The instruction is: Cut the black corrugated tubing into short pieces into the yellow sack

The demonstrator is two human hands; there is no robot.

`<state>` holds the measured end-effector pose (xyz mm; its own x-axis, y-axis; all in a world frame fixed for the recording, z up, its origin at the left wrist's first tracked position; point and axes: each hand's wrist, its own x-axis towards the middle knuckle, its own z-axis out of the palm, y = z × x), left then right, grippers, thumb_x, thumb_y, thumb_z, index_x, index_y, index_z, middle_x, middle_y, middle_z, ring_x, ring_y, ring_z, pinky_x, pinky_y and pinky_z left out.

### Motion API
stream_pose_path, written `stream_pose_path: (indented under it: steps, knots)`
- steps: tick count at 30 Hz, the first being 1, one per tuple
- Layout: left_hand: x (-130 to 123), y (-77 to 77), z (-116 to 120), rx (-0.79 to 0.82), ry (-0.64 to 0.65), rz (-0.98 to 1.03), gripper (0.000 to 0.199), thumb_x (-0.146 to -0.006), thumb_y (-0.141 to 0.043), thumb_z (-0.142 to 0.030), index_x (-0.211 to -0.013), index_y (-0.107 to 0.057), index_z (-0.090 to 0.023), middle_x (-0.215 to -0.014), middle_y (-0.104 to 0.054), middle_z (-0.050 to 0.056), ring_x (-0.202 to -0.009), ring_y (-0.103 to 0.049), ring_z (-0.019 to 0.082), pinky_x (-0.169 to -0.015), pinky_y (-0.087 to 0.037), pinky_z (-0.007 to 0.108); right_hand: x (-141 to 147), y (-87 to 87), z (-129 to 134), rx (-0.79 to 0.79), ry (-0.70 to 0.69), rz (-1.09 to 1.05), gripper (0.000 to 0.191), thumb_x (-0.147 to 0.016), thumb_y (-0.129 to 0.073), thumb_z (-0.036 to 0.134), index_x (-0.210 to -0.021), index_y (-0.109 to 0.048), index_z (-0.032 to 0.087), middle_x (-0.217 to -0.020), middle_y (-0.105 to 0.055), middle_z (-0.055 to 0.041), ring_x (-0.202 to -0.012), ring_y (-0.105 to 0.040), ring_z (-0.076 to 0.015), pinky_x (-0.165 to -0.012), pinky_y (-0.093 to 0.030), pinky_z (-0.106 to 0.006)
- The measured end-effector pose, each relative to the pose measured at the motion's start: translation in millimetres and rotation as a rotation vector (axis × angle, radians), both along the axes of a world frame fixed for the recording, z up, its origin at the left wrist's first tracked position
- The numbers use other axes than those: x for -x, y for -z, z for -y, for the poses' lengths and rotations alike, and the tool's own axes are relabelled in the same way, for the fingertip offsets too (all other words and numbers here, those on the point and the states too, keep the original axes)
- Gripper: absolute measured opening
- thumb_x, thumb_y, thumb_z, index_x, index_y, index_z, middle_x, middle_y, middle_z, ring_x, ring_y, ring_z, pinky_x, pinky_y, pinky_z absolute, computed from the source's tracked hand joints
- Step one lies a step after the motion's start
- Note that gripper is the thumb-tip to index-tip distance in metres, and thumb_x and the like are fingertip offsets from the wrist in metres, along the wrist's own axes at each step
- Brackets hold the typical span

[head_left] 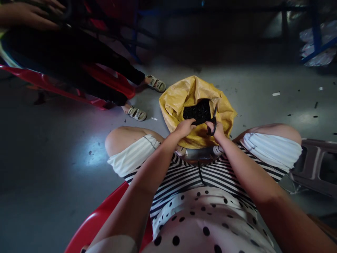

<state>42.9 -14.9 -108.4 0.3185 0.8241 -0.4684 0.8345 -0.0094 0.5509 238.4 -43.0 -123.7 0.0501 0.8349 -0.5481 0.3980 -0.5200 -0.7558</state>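
A yellow sack (173, 102) stands on the floor between my knees, its mouth rolled open. Many small black pieces (196, 111) lie inside it. Over the near rim of that opening, my left hand (185, 127) pinches a thin black piece (199, 122) that stretches toward the other hand. My right hand (217, 130) is closed round the black handles of a pair of scissors (212, 130), blades directed away from me. The tips of my right fingers are close to the black piece; whether they touch it I cannot tell.
At the left, another person in black trousers (100, 63) sits on a red chair (28, 78), sandals (157, 83) close to the sack. A grey plastic stool (313, 160) is at right. Blue metal framing (317, 31) and clear bags (322, 54) stand behind. Scraps litter the floor.
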Motion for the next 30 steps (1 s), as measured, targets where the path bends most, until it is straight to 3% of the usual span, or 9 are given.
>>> stream_pose_path:
  steps: [4,9,17,30]
  knots:
    - [14,-3.2,-14,-0.092,-0.080,-0.015,0.038,-0.101,-0.058,-0.026,-0.136,-0.071,-0.019,-0.138,-0.072,0.011,-0.128,-0.066,0.026,-0.112,-0.050,0.036,-2,-3.2,6,0.036,-0.135,0.083,0.056,-0.085,-0.060,0.076,-0.083,-0.062,0.021,-0.069,-0.063,-0.0020,-0.069,-0.061,-0.0192,-0.065,-0.046,-0.028]
    - [21,-9.3,-21,-0.160,-0.107,-0.004,0.038,-0.104,-0.054,-0.027,-0.137,-0.070,-0.017,-0.137,-0.073,0.012,-0.129,-0.066,0.025,-0.115,-0.048,0.036,0,-7.0,12,0.037,-0.327,0.162,0.052,-0.089,-0.058,0.074,-0.084,-0.060,0.022,-0.079,-0.065,-0.0029,-0.074,-0.059,-0.0188,-0.070,-0.041,-0.028]
    - [19,-15.0,-18,-0.185,-0.140,0.051,0.037,-0.101,-0.060,-0.024,-0.138,-0.066,-0.022,-0.138,-0.073,0.008,-0.128,-0.067,0.025,-0.113,-0.050,0.037,1,-9.2,13,0.043,-0.372,0.188,0.052,-0.091,-0.056,0.074,-0.087,-0.059,0.022,-0.082,-0.064,-0.0025,-0.077,-0.057,-0.0190,-0.070,-0.039,-0.027]
    - [10,-19.9,-12,-0.172,-0.035,0.022,0.031,-0.099,-0.064,-0.023,-0.129,-0.070,-0.022,-0.132,-0.075,0.008,-0.123,-0.069,0.026,-0.108,-0.052,0.036,-3,-7.9,14,0.093,-0.383,0.218,0.055,-0.093,-0.054,0.075,-0.091,-0.062,0.021,-0.085,-0.068,-0.0049,-0.080,-0.062,-0.0211,-0.070,-0.041,-0.028]
